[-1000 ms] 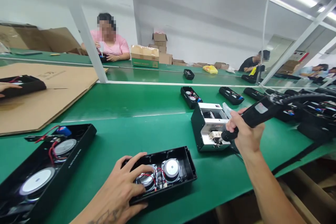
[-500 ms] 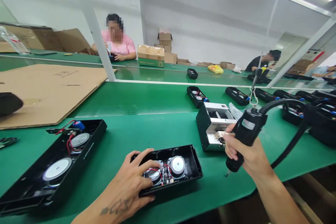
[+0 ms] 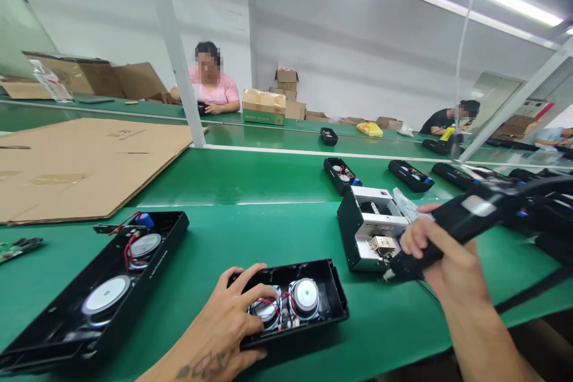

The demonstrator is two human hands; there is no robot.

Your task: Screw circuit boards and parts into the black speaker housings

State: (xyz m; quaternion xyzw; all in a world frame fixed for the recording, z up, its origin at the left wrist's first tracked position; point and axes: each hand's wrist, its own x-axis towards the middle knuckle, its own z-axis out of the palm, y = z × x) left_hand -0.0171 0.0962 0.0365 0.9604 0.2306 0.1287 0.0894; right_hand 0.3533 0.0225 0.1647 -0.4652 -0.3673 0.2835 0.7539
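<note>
The green counter (image 3: 250,221) carries a small open black plastic speaker housing (image 3: 308,298) at its front edge. A long black speaker housing (image 3: 98,286) lies front-left, a white-and-black metal box (image 3: 371,233) right of centre, and a flat brown cardboard sheet (image 3: 89,161) far left.

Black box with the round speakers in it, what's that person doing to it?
A person is at a green workbench. Their left hand presses down on the small open speaker case. Their right hand grips an electric screwdriver, its tip beside the small white machine. A bigger open speaker case lies to the left.
</note>
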